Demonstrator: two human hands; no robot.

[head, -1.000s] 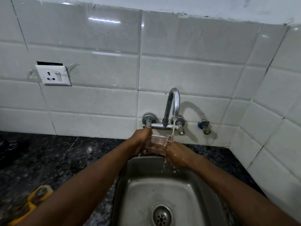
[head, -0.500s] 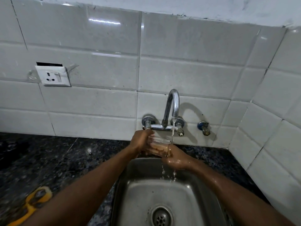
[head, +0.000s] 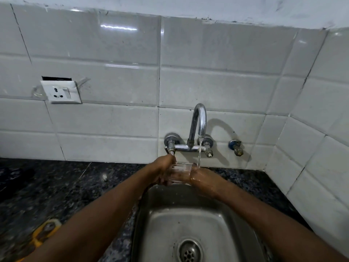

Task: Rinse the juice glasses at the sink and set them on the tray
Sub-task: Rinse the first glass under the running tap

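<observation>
A clear juice glass (head: 180,172) is held over the back edge of the steel sink (head: 188,222), under the chrome tap (head: 198,127). My left hand (head: 162,171) grips the glass from the left side. My right hand (head: 203,179) holds it from the right, wet, with the water stream (head: 199,154) falling onto the glass rim and this hand. The glass stands roughly upright between the two hands. No tray is in view.
The sink drain (head: 189,251) is at the bottom. Dark speckled granite counter (head: 66,186) lies left and right of the sink. A yellow object (head: 44,233) lies on the counter at lower left. A wall socket (head: 60,92) and a side valve (head: 236,147) sit on the tiled wall.
The glass has turned more upright between my hands and shifted slightly left of the stream. Both hands stay on it and water keeps running.
</observation>
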